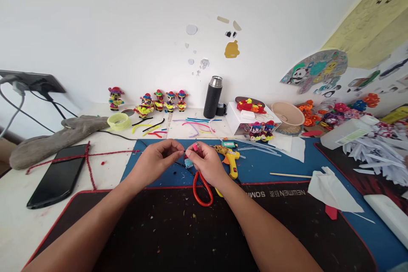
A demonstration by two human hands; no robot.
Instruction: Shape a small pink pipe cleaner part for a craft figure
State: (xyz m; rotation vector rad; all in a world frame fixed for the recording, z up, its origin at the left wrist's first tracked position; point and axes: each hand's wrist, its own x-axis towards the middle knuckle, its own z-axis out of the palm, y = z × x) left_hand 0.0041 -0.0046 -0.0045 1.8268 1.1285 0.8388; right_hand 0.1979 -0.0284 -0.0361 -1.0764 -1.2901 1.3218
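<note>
Both hands meet above the blue mat, fingertips nearly touching. My left hand (pixel 157 159) is closed in a pinch on something small and dark, too tiny to name. A small pink-red object (pixel 196 146) sticks up from the curled fingers of my right hand (pixel 207 165); its kind is unclear. That hand's thumb and forefinger also pinch close to the left fingertips. Below it lie red-handled scissors (pixel 203 197), their blades mostly hidden. A light-blue piece (pixel 188 162) shows between the hands. Right of them rests a yellow hot glue gun (pixel 234 165).
Several small figures (pixel 170 101) stand along the wall beside a black thermos (pixel 212 97). Pipe cleaners (pixel 194 125) lie before them. A phone (pixel 57 176) and yellow tape roll (pixel 119 122) are left. White tissue (pixel 331 191) lies right, on the mat.
</note>
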